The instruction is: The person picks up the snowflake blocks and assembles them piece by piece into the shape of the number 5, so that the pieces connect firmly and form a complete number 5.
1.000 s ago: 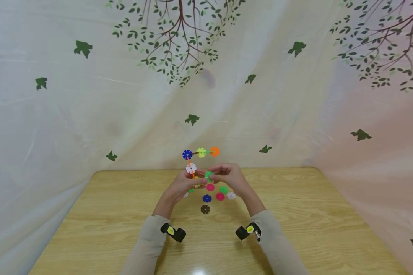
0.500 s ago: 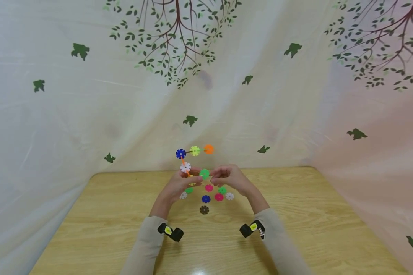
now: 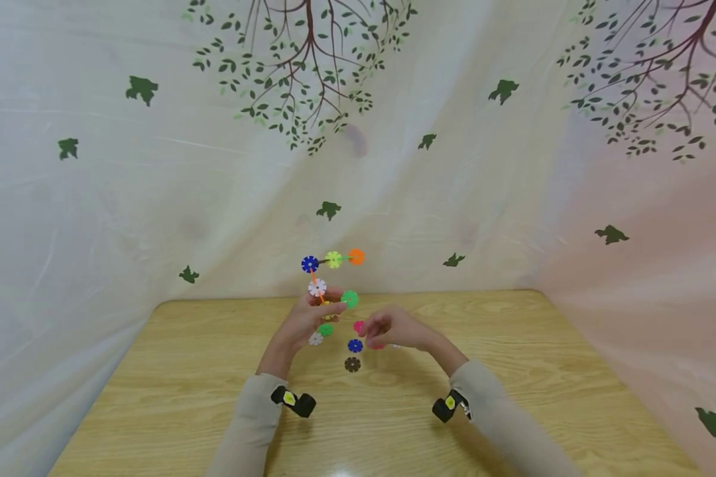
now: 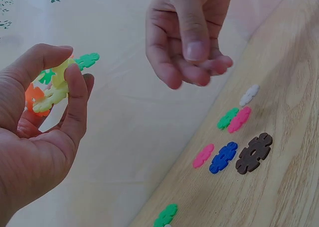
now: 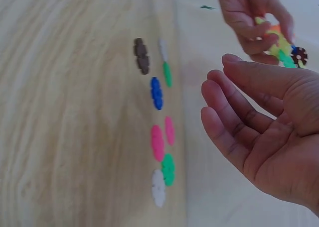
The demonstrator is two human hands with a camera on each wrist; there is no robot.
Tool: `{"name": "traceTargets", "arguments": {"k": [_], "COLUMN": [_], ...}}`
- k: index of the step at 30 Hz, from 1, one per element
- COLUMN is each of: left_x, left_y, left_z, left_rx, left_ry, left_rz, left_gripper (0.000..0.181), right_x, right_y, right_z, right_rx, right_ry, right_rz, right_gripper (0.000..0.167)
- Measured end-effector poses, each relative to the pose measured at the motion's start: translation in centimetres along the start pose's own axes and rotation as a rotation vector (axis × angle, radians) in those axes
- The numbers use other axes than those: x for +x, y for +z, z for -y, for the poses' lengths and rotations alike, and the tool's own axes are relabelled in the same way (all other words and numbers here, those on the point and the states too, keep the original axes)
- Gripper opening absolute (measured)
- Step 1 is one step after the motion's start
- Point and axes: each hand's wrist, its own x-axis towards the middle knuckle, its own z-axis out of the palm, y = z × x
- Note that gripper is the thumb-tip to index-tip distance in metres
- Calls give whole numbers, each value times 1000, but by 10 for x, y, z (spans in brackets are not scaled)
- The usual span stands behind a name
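Note:
My left hand [image 3: 294, 324] pinches a chain of interlocking snowflake discs [image 3: 317, 287] above the table. The chain rises past the fingers through white and dark blue discs, then runs right to a yellow-green disc and an orange disc [image 3: 356, 257]. A green disc [image 3: 349, 299] sticks out to the right by the fingertips. In the left wrist view, the thumb and fingers close around yellow pieces [image 4: 52, 95]. My right hand [image 3: 402, 329] holds nothing; its fingers are loosely bent, over loose discs on the table, and it partly hides them in the head view.
On the wooden table [image 3: 215, 411] lie a brown disc [image 3: 352, 364], a blue disc [image 3: 355, 346], pink discs [image 5: 157, 143], green discs [image 5: 168, 170] and white discs [image 5: 158, 188]. A patterned cloth [image 3: 244, 199] hangs behind the table's back edge.
My right hand has let go of the green disc on the chain and moved down toward the loose discs. My left hand, with the chain, has shifted slightly left.

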Motion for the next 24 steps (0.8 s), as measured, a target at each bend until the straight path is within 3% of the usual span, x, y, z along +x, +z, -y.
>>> {"name": "traceTargets", "arguments": {"k": [8,17,24], "left_x": [3,4,4], "left_y": [2,2,1], "left_z": [2,2,2], "left_rx": [-19,-70,-76], "left_ry": [-9,4,14], "left_rz": [-38,-35,-33], "left_gripper": [24,22,19], "right_x": [3,12,18], "right_y": [17,25,26], "right_z": [-8,-12,-17], "right_rx": [-74,-131,-151], "right_ry": [-11,-78,-78], "right_rz": [63,131,166], "right_gripper": [16,23,27]}}
